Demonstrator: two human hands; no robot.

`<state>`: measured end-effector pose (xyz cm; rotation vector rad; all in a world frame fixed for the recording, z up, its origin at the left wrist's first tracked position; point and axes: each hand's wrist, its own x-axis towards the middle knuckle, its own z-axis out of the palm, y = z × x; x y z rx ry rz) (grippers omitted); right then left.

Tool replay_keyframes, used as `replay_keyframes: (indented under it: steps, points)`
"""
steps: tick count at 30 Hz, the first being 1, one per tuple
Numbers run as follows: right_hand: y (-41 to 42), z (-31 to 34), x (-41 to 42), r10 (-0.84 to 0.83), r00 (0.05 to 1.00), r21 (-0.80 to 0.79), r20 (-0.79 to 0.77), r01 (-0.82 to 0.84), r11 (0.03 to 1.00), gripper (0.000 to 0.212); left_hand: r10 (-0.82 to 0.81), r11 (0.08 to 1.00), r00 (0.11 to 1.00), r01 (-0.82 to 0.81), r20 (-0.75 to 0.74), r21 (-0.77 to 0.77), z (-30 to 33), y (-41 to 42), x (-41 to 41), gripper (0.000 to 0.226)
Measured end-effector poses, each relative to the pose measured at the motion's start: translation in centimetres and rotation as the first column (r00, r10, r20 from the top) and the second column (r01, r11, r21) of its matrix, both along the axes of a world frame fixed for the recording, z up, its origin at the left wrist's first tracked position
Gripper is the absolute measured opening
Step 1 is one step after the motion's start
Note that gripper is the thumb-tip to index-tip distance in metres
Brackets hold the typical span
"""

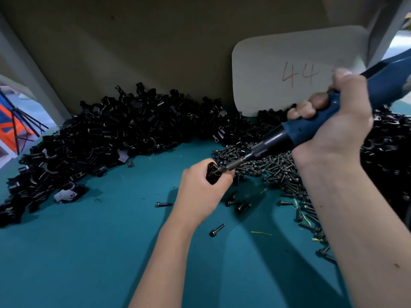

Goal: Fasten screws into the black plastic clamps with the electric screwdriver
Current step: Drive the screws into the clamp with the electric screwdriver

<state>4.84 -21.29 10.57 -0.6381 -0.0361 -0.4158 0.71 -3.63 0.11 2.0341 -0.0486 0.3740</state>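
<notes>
Black clamp (211, 174) sits clenched in the left hand (201, 187), braced (screw hole up) while the right hand (333, 125), at two o'clock, grips the electric screwdriver (289, 138) bearing down.

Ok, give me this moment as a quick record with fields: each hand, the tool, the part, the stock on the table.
left hand: left hand grips a black clamp above the table
right hand: right hand grips the electric screwdriver
tool: tilted down to the left, bit tip at the screw on the held clamp
clamp stock: clamp pile at left and back of the teal table
screw stock: screw pile under the tool; loose screw nearer the person
other: card marked 44 propped behind
</notes>
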Motion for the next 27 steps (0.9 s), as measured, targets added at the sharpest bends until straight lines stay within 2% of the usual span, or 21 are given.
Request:
replay_keyframes:
  steps: [4, 15, 21, 27]
  points:
    - [0.6, -0.4, 0.2, 0.012, 0.999, -0.004, -0.045, -0.012, 1.000, 0.021, -0.037, 0.999, 0.999, 0.037, -0.007, -0.005, 0.0, 0.0, -0.1, 0.036]
    - [0.6, 0.1, -0.2, 0.017, 1.000, -0.036, 0.001, -0.017, 0.999, 0.020, -0.124, 0.992, 0.992, 0.123, -0.035, -0.029, 0.1, -0.7, -0.1, 0.034]
    - [0.7, -0.4, 0.1, -0.003, 0.998, 0.013, -0.066, 0.004, 1.000, 0.021, -0.030, 0.999, 1.000, 0.030, -0.006, 0.020, -0.7, -0.6, 0.0, 0.031]
    - [0.7, -0.9, 0.4, -0.035, 0.996, 0.072, -0.083, 0.041, 0.997, 0.019, 0.161, 0.983, 0.986, -0.164, 0.036, 0.089, -0.7, -1.3, 0.2, 0.032]
